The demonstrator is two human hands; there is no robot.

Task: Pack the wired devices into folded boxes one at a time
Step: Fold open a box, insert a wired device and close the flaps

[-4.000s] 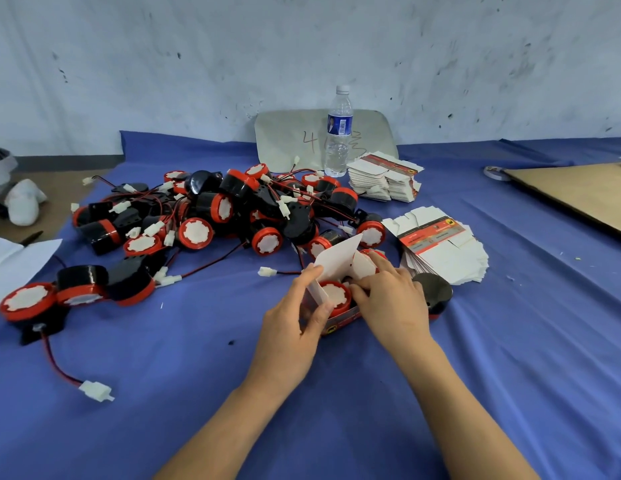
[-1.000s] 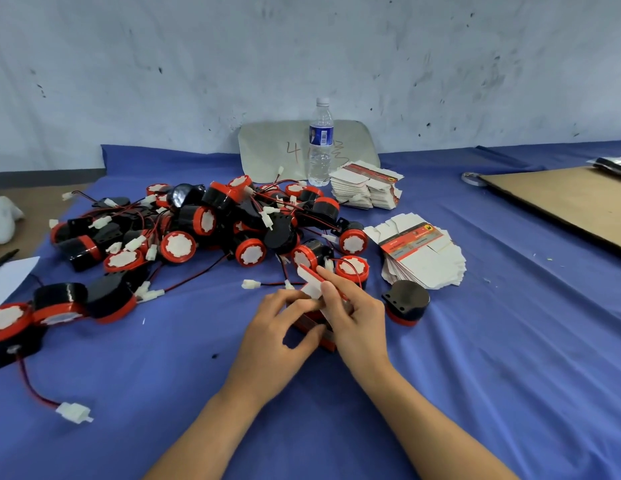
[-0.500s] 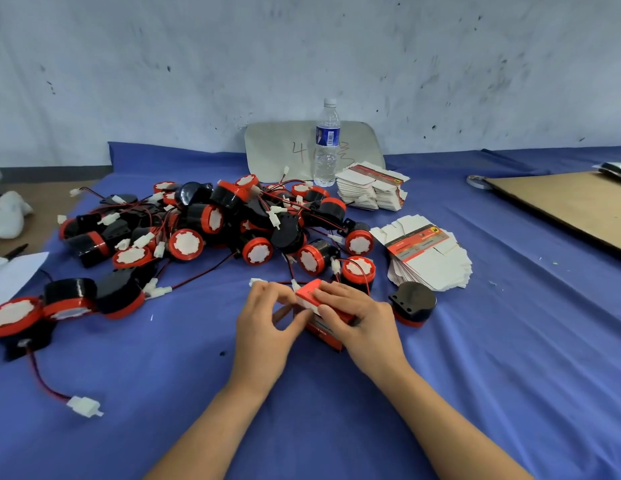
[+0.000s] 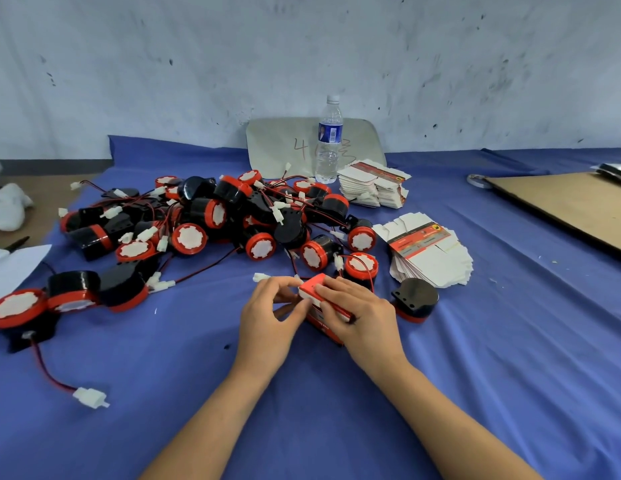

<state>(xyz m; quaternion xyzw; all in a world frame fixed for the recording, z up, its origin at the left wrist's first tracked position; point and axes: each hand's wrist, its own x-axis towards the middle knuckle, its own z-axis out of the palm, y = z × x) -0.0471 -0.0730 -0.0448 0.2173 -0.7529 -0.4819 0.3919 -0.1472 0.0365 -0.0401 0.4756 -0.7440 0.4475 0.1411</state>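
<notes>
A blue cloth (image 4: 475,358) covers the whole surface and runs back to a scuffed grey wall. A brown cardboard sheet (image 4: 572,206) lies flat along the right edge. A heap of wired devices (image 4: 212,216), black drums with red rims and white faces, spreads from the middle toward the far left corner, its red and black leads and white plugs tangled through it. A grey panel (image 4: 278,147) with handwriting on it leans against the wall at the far edge. Two stacks of flat boxes sit right of the heap: the nearer stack (image 4: 430,258) is fanned out, and the farther stack (image 4: 371,188) lies just in front of the panel. Both forearms reach in from the near edge and meet at the centre of the surface. The left hand (image 4: 267,320) pinches the left end of a folded red and white box (image 4: 312,288) between thumb and curled fingers. The right hand (image 4: 364,313) grasps the same box from the right, its fingers laid over the red top flap. The box rests on the cloth between the hands, just in front of the heap; whatever is inside it is hidden. A clear water bottle (image 4: 329,140) stands upright against the panel. One black device (image 4: 414,301) sits alone just right of the right hand. A white plug (image 4: 90,398) lies near the left edge on a red lead.
</notes>
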